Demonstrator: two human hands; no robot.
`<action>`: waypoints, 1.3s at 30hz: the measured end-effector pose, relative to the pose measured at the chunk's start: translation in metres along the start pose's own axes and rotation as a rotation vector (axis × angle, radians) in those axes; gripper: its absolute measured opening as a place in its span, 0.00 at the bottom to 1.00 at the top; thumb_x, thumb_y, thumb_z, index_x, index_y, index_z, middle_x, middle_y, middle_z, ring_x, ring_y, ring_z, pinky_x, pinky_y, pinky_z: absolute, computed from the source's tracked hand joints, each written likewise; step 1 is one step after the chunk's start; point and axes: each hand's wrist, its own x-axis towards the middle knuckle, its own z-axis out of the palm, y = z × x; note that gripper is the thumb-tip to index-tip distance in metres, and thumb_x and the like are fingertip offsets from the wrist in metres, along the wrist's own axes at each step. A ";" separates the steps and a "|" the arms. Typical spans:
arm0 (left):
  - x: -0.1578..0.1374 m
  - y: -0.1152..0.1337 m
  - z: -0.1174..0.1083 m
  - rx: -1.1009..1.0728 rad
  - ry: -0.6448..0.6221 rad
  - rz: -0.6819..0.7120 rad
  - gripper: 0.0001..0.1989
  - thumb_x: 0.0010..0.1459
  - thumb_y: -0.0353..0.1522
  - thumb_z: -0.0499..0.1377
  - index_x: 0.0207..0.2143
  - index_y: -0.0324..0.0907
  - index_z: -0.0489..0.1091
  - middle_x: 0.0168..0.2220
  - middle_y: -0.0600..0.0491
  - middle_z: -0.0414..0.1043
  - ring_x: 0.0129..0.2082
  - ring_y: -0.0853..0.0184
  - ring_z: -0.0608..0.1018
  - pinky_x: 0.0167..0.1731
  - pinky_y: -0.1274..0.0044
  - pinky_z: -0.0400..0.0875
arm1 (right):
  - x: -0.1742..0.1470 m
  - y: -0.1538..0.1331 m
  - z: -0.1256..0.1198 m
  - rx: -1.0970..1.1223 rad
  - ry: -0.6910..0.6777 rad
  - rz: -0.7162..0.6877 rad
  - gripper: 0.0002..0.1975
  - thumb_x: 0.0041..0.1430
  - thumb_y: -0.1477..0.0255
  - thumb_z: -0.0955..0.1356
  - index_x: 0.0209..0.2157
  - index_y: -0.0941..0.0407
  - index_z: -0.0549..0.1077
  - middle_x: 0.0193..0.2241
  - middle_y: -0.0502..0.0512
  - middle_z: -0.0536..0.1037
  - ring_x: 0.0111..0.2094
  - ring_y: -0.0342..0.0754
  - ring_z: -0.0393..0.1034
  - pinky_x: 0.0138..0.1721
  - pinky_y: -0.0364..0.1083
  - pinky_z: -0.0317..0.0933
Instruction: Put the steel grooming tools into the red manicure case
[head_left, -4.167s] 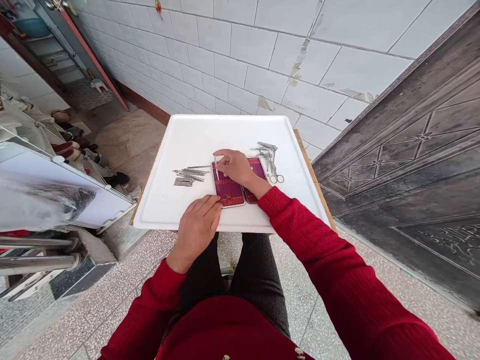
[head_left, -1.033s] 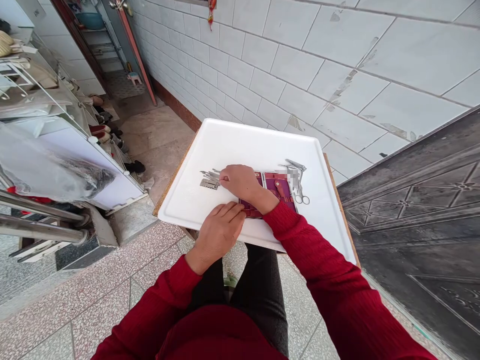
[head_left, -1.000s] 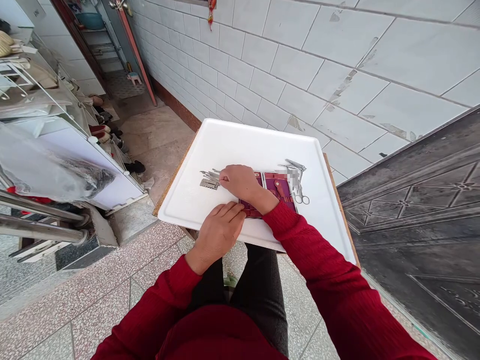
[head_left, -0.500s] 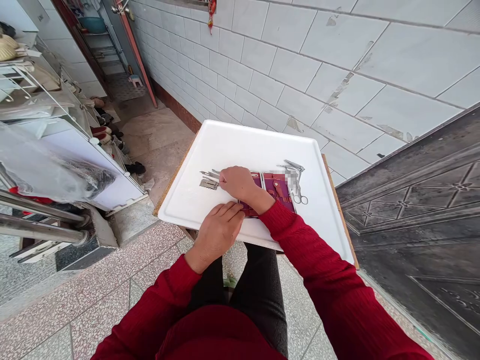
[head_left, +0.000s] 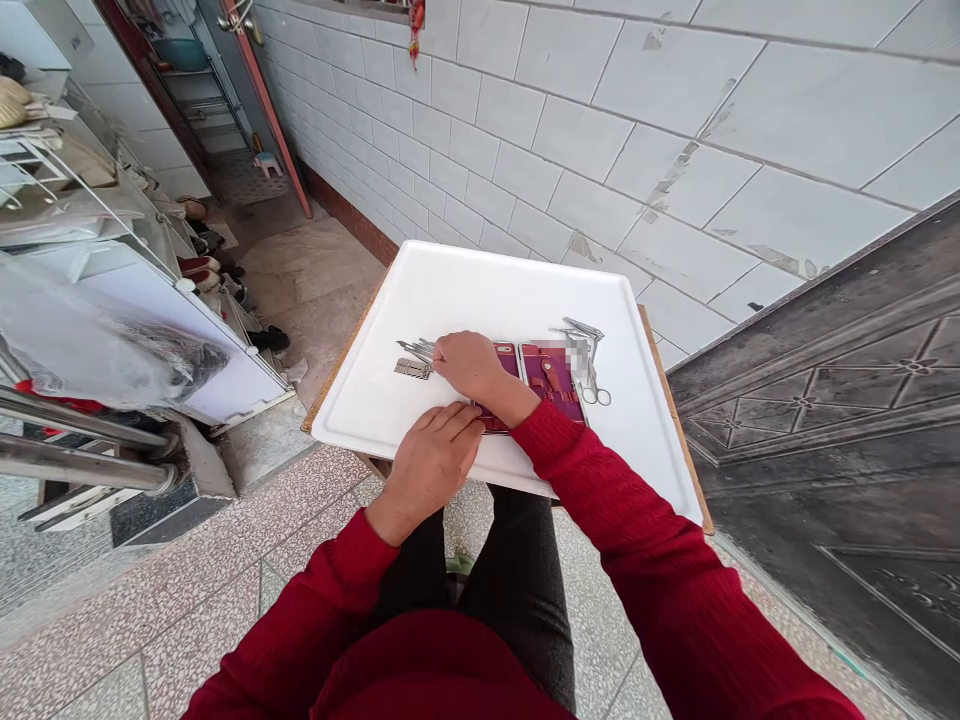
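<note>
A white tray [head_left: 480, 290] lies on a wooden board over my knees. An open maroon tool case [head_left: 551, 372] sits at its middle. My right hand [head_left: 466, 362] reaches across the case's left half, its curled fingertips on a small pile of metal tools [head_left: 413, 358] at the tray's left. Whether a tool is gripped is hidden by the fingers. My left hand [head_left: 433, 462] rests flat at the tray's near edge, fingertips on the case's near corner. Scissors and other metal tools [head_left: 586, 362] lie just right of the case.
A white tiled wall [head_left: 600, 120] runs behind the tray. A dark embossed metal door [head_left: 840, 400] stands at the right. At the left are a shoe rack [head_left: 135, 280] and steel rails [head_left: 75, 450]. The floor [head_left: 150, 610] is speckled tile.
Since 4.2 s ago my right hand has left the case and moved left to the tool pile. In the last second both hands have stayed put; only the view has shifted slightly.
</note>
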 end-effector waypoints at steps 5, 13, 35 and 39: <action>0.000 -0.001 0.001 0.000 0.021 0.016 0.12 0.71 0.26 0.55 0.50 0.39 0.76 0.56 0.44 0.80 0.56 0.57 0.80 0.55 0.62 0.77 | 0.001 0.000 -0.001 0.028 -0.012 0.029 0.15 0.68 0.74 0.64 0.48 0.59 0.82 0.40 0.63 0.85 0.43 0.56 0.80 0.39 0.47 0.64; -0.001 -0.001 0.001 -0.008 0.009 0.002 0.12 0.71 0.26 0.55 0.51 0.39 0.76 0.56 0.44 0.80 0.57 0.57 0.80 0.56 0.62 0.77 | 0.000 0.001 -0.001 0.072 -0.012 0.037 0.16 0.69 0.75 0.63 0.45 0.58 0.82 0.43 0.61 0.85 0.44 0.54 0.79 0.38 0.46 0.63; -0.001 -0.001 0.002 -0.004 -0.002 -0.003 0.13 0.71 0.27 0.55 0.53 0.40 0.77 0.58 0.45 0.79 0.58 0.56 0.80 0.56 0.61 0.77 | 0.001 -0.004 -0.003 0.079 -0.013 0.042 0.14 0.70 0.75 0.64 0.45 0.60 0.82 0.44 0.63 0.85 0.45 0.53 0.79 0.41 0.45 0.63; -0.001 -0.001 0.001 0.008 0.004 -0.001 0.12 0.71 0.27 0.55 0.51 0.40 0.77 0.57 0.45 0.80 0.57 0.57 0.80 0.56 0.62 0.77 | 0.003 -0.002 0.000 0.117 -0.023 0.049 0.12 0.67 0.74 0.66 0.44 0.59 0.83 0.41 0.61 0.86 0.42 0.52 0.79 0.38 0.44 0.62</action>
